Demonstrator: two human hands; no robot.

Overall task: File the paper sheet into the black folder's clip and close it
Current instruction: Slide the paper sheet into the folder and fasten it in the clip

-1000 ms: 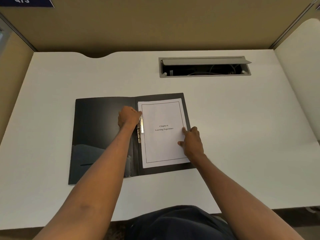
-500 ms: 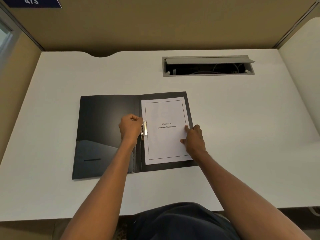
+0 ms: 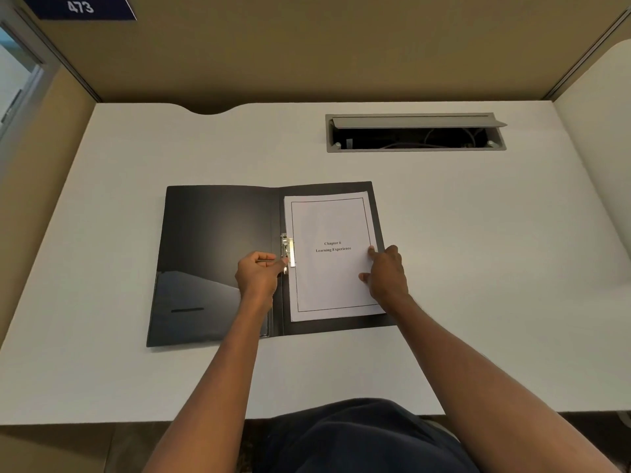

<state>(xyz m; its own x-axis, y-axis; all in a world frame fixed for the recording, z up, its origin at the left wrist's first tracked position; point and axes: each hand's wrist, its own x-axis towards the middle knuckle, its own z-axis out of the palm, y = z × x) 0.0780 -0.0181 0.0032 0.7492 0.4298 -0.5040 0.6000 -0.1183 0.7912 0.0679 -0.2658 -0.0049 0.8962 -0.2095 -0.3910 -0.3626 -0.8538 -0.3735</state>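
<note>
The black folder (image 3: 218,247) lies open on the white desk (image 3: 478,268). A white paper sheet (image 3: 329,274) printed "Chapter 6 Learning Experience" rests on the folder's right half. Its left edge sits under the metal clip (image 3: 287,250) at the spine. My left hand (image 3: 258,274) is curled beside the spine, fingertips pinching the clip's lower end. My right hand (image 3: 386,271) rests on the sheet's right edge, fingers pressing it flat.
A grey cable hatch (image 3: 415,132) with its lid raised is set into the desk behind the folder. Beige partition walls enclose the back and both sides. A blue sign "473" (image 3: 80,7) hangs at the top left. My dark-clothed lap is below the desk's front edge.
My left hand has slid down along the spine toward me, from the clip's upper end to its lower end. My right hand stays on the sheet's right edge.
</note>
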